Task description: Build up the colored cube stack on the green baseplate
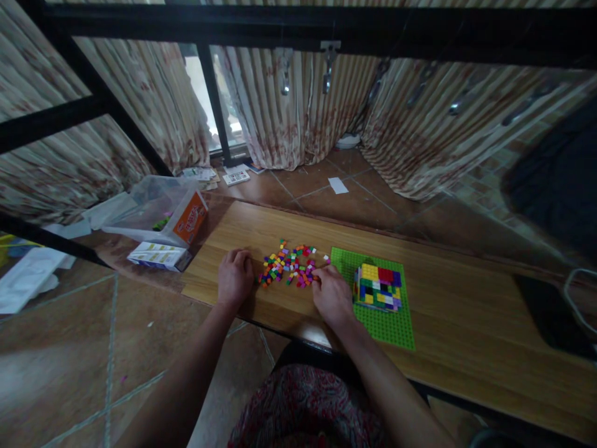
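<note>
Wooden bench (466, 323) carries loose coloured bricks (293, 266) between the separated hands, the left hand (236, 278) curled beside them, the right hand (333, 295) at their edge near a green baseplate (382, 326), any grip unclear.

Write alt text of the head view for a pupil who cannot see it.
A person's left hand and right hand are at either side of loose coloured bricks on a wooden table. To the right, a multicoloured brick block stands on a green baseplate.

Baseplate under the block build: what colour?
Bright green baseplate, shows best in the head view.
</note>
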Demonstrator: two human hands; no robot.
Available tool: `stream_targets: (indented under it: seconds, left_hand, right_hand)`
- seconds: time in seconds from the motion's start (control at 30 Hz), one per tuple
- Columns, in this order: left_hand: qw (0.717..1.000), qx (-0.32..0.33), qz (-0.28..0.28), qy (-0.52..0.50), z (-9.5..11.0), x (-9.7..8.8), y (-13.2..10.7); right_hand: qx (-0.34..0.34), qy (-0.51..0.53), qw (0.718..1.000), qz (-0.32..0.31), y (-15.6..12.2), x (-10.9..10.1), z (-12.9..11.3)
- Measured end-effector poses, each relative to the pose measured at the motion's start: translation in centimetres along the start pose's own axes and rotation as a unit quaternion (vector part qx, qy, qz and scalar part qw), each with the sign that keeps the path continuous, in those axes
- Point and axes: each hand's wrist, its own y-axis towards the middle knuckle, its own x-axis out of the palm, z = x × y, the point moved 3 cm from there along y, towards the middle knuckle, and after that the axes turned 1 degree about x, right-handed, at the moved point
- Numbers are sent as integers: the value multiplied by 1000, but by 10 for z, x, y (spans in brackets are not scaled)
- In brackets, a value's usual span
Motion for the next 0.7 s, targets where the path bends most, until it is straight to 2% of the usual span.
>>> stream_targets:
  seconds: [0.3,0.47,0.57,0.7]
  left_hand:
    - [1000,7,0,2,-1,1,1]
    - [1000,14,3,8,-3,0,4]
    - [1000,20,-2,9,-5,0,5]
    - [1000,25,-1,17,-4,-1,5]
  right_hand:
    - [21,22,1000,0,5,5,-4]
    - [12,85,995,51,0,0,-5]
    - [7,202,974,100,-15,-13,-3]
    - [50,367,917,147,-44,-36,15]
